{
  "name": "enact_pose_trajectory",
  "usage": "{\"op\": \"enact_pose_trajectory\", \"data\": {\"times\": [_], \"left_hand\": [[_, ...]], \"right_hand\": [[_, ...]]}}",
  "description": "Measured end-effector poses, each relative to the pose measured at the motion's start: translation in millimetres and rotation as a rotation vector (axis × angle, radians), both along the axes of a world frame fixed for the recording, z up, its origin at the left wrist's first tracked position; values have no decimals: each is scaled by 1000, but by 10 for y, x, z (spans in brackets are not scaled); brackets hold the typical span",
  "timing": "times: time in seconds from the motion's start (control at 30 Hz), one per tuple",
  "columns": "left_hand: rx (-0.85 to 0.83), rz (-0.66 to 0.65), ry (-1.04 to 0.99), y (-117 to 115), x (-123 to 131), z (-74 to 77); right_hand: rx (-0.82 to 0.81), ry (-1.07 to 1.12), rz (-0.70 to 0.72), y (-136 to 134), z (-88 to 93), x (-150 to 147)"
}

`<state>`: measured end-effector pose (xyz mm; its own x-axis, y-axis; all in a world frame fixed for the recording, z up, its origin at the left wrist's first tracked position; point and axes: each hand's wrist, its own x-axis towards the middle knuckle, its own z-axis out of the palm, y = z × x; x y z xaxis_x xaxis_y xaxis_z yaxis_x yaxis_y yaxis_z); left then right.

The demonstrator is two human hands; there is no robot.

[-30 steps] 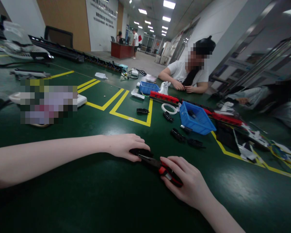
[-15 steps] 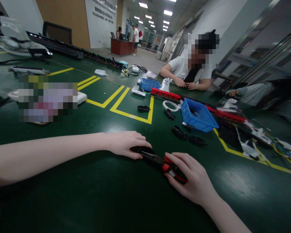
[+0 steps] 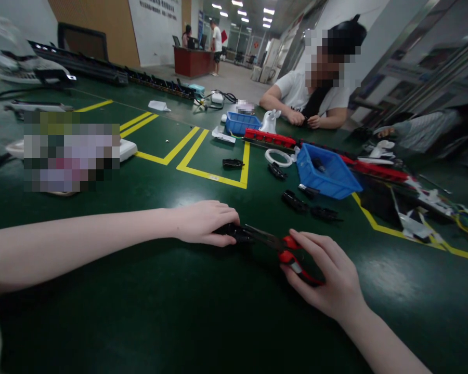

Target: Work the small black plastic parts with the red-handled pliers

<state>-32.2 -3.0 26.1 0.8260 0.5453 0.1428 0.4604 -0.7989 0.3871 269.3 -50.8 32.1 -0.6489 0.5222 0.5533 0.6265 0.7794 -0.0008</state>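
My left hand (image 3: pixel 203 222) lies on the green table (image 3: pixel 159 311) with its fingers closed over a small black plastic part (image 3: pixel 234 232). My right hand (image 3: pixel 327 278) grips the red handles of a pair of long-nose pliers (image 3: pixel 281 245). The pliers' thin metal jaws reach left and meet the black part at my left fingertips. Both forearms rest low over the table's near side.
Loose black parts (image 3: pixel 294 200) lie beyond my hands beside a blue bin (image 3: pixel 327 179). Further back are a second blue bin (image 3: pixel 239 123), a red strip (image 3: pixel 275 138) and a white tape roll (image 3: pixel 278 157). A person in a white shirt (image 3: pixel 300 96) sits opposite. Yellow lines (image 3: pixel 214 176) mark the table.
My right hand has moved right and drawn the pliers out, so more of the jaws shows between the hands. The camera has tilted down slightly.
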Motion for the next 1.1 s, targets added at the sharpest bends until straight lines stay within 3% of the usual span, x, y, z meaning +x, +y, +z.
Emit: {"op": "enact_pose_trajectory", "data": {"times": [0.2,0.43,0.67,1.1], "left_hand": [[98,-11,61,-42,18,29],[12,40,14,-67,13,49],[100,44,38,-80,-2,22],[213,-56,113,-62,2,35]], "right_hand": [[-47,-2,-8,-4,-42,7],[-70,-8,0,-18,-17,-2],[-20,-111,22,-8,-21,-9],[-14,-146,79,16,-59,11]]}}
